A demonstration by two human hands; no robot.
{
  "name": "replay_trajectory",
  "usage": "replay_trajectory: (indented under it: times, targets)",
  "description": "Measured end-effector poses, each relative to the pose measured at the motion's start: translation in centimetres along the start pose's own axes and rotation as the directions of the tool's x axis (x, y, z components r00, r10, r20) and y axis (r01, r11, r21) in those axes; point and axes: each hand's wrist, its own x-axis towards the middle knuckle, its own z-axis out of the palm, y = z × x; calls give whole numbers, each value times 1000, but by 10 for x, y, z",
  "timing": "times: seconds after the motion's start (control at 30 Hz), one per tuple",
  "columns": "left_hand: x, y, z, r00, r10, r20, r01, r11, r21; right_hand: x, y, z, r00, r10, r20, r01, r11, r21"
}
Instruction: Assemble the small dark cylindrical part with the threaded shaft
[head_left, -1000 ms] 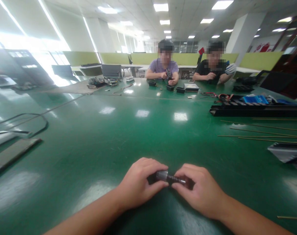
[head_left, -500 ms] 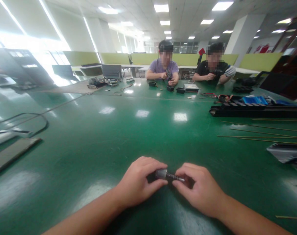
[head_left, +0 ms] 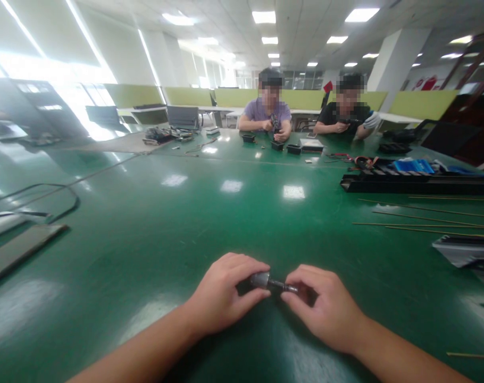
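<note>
Green tabletop [head_left: 226,213]: left hand [head_left: 224,295], right hand [head_left: 325,308] curled at metal part [head_left: 261,280]

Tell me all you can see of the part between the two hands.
The part looks metallic: a thick grey cylinder with a thinner, darker shaft running out of it. In the picture it slopes slightly down to the right, shaft end lower. The left hand holds the cylinder between thumb and fingers; the shaft's end lies between the right hand's thumb and fingers, though how firmly is unclear. Behind it is the green tabletop; contact between them cannot be told.
</note>
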Motion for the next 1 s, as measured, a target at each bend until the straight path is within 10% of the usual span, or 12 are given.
replay_trajectory:
  times: [1.0]
  targets:
    - [0,0,-2,999,33,-40,-33,999,-6,1,3,3,996,20,-81,-20,1000,-4]
